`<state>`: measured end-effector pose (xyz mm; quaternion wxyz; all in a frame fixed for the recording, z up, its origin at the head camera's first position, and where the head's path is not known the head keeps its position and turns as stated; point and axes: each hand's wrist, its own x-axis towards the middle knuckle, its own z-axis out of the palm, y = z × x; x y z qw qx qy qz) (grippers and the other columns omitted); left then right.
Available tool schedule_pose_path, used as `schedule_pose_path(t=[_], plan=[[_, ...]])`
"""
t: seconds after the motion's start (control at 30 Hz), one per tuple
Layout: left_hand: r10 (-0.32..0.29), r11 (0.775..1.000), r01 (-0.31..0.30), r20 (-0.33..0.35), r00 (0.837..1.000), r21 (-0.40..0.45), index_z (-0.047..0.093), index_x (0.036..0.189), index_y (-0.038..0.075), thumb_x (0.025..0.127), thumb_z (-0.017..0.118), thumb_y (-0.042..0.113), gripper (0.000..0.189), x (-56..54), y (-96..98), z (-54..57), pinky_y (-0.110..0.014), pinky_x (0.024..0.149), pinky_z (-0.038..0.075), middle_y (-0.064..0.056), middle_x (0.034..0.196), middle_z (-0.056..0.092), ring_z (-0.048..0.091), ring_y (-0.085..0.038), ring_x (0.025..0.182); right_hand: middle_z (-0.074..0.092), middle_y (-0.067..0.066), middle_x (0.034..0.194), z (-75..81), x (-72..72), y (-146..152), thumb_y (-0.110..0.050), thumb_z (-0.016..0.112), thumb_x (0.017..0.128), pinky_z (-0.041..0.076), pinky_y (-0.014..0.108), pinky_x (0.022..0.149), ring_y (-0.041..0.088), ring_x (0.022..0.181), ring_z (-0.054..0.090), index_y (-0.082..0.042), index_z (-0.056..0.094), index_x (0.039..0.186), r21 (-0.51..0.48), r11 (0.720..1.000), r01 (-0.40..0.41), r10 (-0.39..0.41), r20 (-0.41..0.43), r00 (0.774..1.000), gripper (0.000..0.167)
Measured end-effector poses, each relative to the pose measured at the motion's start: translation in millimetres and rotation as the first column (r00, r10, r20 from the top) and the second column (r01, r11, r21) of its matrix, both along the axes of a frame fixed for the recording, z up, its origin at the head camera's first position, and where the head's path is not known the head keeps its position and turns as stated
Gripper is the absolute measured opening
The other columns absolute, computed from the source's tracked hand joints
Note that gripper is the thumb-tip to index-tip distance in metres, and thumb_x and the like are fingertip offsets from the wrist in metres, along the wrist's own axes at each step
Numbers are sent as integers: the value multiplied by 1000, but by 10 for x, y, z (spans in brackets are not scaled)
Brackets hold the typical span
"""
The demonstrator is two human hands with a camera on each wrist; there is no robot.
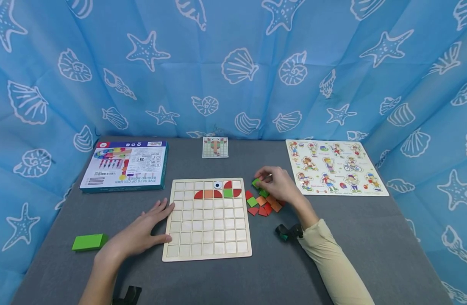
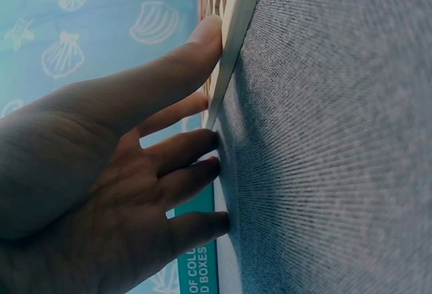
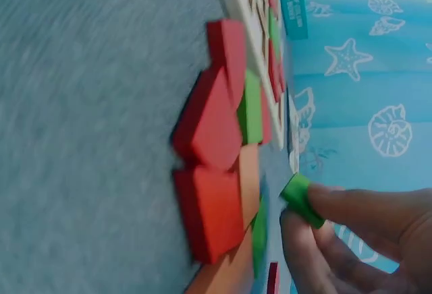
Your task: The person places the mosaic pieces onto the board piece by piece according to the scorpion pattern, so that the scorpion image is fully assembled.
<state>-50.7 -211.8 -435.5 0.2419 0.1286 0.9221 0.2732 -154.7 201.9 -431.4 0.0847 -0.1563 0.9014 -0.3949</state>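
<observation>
A wooden grid board (image 1: pixel 203 250) lies flat mid-table, with red, green and orange tiles and one eye tile (image 1: pixel 217 185) in its top rows. My left hand (image 1: pixel 142 233) is at the board's left side, thumb and fingertips against the edge, fingers spread and nearly straight. Right of the board, my right hand (image 1: pixel 277 184) pinches a green block (image 3: pixel 302 199) between thumb and fingers. Below it lies a loose pile of red pieces (image 3: pixel 209 122), orange pieces (image 3: pixel 248 183) and green pieces (image 1: pixel 252 201); the hand covers part of the pile in the head view.
A small pattern card (image 1: pixel 215 148) lies behind the board. At the back left is a flat blue-and-white box (image 1: pixel 124 167); a green block (image 1: pixel 89 242) sits nearer on the left. A picture puzzle board (image 1: pixel 334 167) lies at the back right. A shell-patterned blue curtain (image 1: pixel 233 97) surrounds the table.
</observation>
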Motion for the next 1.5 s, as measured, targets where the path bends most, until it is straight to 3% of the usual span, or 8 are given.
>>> schedule_pose_path(t=[0.33, 0.6, 0.83, 1.0, 1.23, 1.5], plan=[[0, 1000, 0, -7, 1000, 1, 35, 171, 10, 93, 85, 40, 97, 3, -9, 2, -85, 125, 17, -27, 179, 21, 16, -54, 166, 78, 21, 123, 97, 95, -275, 1, 71, 100, 68, 36, 86, 30, 103, 80, 1, 75, 127, -149, 980, -130, 147, 111, 983, 28], [-5, 1000, 5, -14, 1000, 10, 35, 170, 10, 93, 85, 40, 97, 3, -11, -1, -85, 124, 18, -27, 179, 21, 17, -55, 166, 79, 17, 120, 144, 159, -669, -4, 78, 97, 61, 23, 78, 19, 95, 81, -1, 77, 124, -146, 968, -205, 221, 96, 971, 28], [-7, 1000, 7, -2, 1000, 10, 35, 170, 10, 93, 85, 39, 96, -4, -9, -2, -85, 124, 18, -27, 179, 20, 16, -54, 166, 80, 13, 103, 114, 128, -1057, -6, 82, 95, 61, 19, 78, 11, 86, 76, 0, 77, 119, -65, 953, -295, 297, 28, 954, 26], [-15, 1000, 15, -5, 1000, 14, 35, 170, 10, 94, 85, 40, 96, -10, -20, -5, -86, 123, 19, -27, 179, 20, 17, -55, 166, 80, 12, 100, 85, 118, -1336, -7, 82, 96, 59, 16, 78, 13, 87, 75, 0, 77, 117, -4, 940, -342, 342, -6, 940, 23], [-21, 999, 21, -20, 1000, 24, 36, 170, 9, 94, 85, 40, 95, -1, -27, -1, -87, 122, 19, -28, 179, 21, 17, -55, 166, 79, 15, 105, 44, 96, -1642, -9, 83, 96, 60, 23, 81, 22, 92, 76, 1, 77, 115, 73, 945, -318, 321, -29, 947, 22], [-19, 1000, 20, -15, 1000, 18, 36, 170, 10, 94, 85, 41, 96, -3, -27, -1, -87, 122, 19, -28, 179, 20, 17, -56, 166, 77, 12, 105, -11, 68, -1783, -15, 84, 96, 58, 27, 82, 19, 94, 71, -2, 77, 114, 186, 940, -285, 298, -45, 954, 23]])
